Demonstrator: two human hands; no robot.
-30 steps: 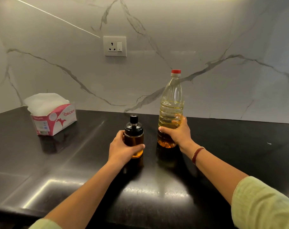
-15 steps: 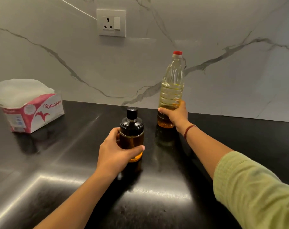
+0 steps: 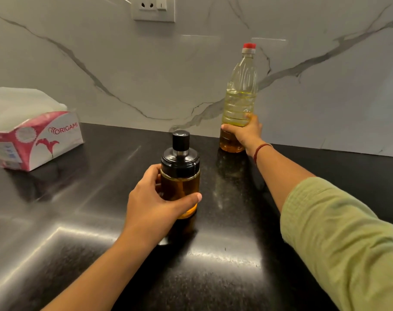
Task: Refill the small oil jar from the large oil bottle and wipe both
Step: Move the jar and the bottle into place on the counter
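Oil jar (image 3: 181, 184), lg bottle (image 3: 240, 102), glossy blk counter (image 3: 78, 221) (marble wall (image 3: 123, 63))

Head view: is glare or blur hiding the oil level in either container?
Head view: bright glare patches on the black countertop near the small jar, none on the glass itself; jar and large bottle are sharp, oil lines readable; the tissue box at the left edge looks slightly soft.
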